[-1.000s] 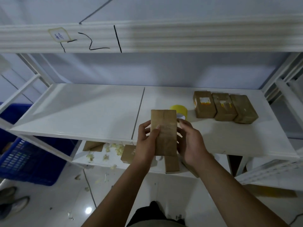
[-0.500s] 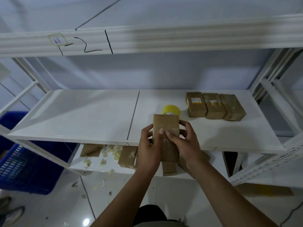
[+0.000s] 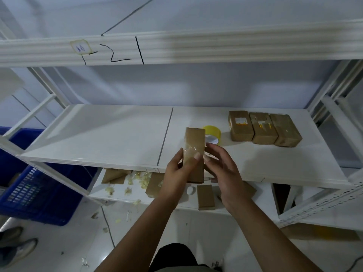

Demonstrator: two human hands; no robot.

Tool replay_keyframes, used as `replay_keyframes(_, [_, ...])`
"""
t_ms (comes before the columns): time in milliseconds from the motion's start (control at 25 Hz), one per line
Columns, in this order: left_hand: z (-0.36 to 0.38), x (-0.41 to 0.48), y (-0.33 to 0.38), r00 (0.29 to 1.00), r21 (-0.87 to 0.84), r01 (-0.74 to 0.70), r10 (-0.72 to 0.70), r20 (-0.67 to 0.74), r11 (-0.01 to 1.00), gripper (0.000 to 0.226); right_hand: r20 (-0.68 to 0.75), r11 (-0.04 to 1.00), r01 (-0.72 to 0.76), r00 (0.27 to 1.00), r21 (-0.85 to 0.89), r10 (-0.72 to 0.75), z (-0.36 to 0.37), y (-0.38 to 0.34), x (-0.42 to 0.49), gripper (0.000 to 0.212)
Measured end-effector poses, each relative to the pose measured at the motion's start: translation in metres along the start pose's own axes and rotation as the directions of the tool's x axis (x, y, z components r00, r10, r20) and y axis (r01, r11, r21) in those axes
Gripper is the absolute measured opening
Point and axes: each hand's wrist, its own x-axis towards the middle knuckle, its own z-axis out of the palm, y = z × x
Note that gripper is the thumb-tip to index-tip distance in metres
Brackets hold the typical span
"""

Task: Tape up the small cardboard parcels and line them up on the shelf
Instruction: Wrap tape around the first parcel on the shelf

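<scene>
Parcel (image 3: 194,142) — small brown cardboard box, held on end in the air in front of the middle shelf's (image 3: 98,134) front edge, its top overlapping the tape roll behind it. A glossy clear strip of tape crosses its lower-middle face.

Left hand (image 3: 175,176) grips the parcel from the left: thumb laid over the taped face, fingers curled round behind.

Right hand (image 3: 225,173) sits just beside the parcel's right edge. Its fingers are loosely spread and fairly straight, and the thumb tip touches the edge close to the left thumb. It is wrapped round nothing.

Yellow tape roll (image 3: 214,131) lies on the shelf just right of the panel seam, partly hidden by the parcel.

Further right, toward the back — three taped parcels (image 3: 263,130) side by side in a row, touching. The leftmost carries a white-and-yellow label.

Lower shelf (image 3: 117,198): loose cardboard boxes (image 3: 205,197), flat pieces and pale scraps.

Blue crate (image 3: 39,195) on the floor at left. Shoes (image 3: 19,250) at the lower left corner.
</scene>
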Motion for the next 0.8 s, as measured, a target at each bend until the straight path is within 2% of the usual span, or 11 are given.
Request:
replay_keyframes(80, [-0.014,0.002,0.010,0.991,-0.280,0.135,-0.126,0.050,0.950,0.046,0.029,1.000,0.002,1.000,-0.018,-0.001,0.009,-0.001,0.004,0.041])
replay_keyframes(120, [-0.024,0.003,0.012,0.988,-0.346,0.155,-0.142,0.061,0.925,0.049,0.059,0.999,-0.016,0.998,-0.030,0.018,0.015,-0.001,0.005,0.043])
replay_keyframes(200, [-0.044,0.007,0.017,0.991,-0.373,0.132,-0.121,0.053,0.918,0.051,0.168,0.998,-0.067,0.983,-0.016,0.069,0.031,0.003,0.008,0.047])
replay_keyframes(320, [-0.077,0.010,0.022,0.994,-0.274,0.090,-0.104,-0.036,0.957,0.055,0.283,0.996,-0.084,0.955,-0.034,0.090,0.064,0.013,0.011,0.061])
replay_keyframes(440, [-0.119,0.014,0.028,0.967,-0.039,-0.002,-0.008,-0.255,0.999,0.045,0.279,0.997,-0.047,0.958,-0.065,0.063,0.106,0.019,0.016,0.074])
replay_keyframes(480, [-0.138,0.016,0.031,0.952,-0.016,-0.025,0.019,-0.305,1.000,0.040,0.272,0.996,-0.030,0.961,-0.087,0.052,0.122,0.020,0.019,0.076])
replay_keyframes(600, [-0.196,0.021,0.041,0.960,-0.018,-0.074,0.066,-0.274,0.997,0.041,0.269,0.989,0.006,0.963,-0.148,0.035,0.172,0.025,0.026,0.077])
replay_keyframes(720, [-0.238,0.028,0.039,0.973,-0.010,-0.100,0.095,-0.211,0.995,0.037,0.254,0.991,-0.022,0.966,-0.130,0.055,0.212,0.031,0.034,0.075])
replay_keyframes(800, [-0.257,0.036,0.035,0.972,-0.013,-0.099,0.094,-0.218,0.995,0.035,0.240,0.990,-0.038,0.968,-0.137,0.070,0.234,0.035,0.042,0.074])
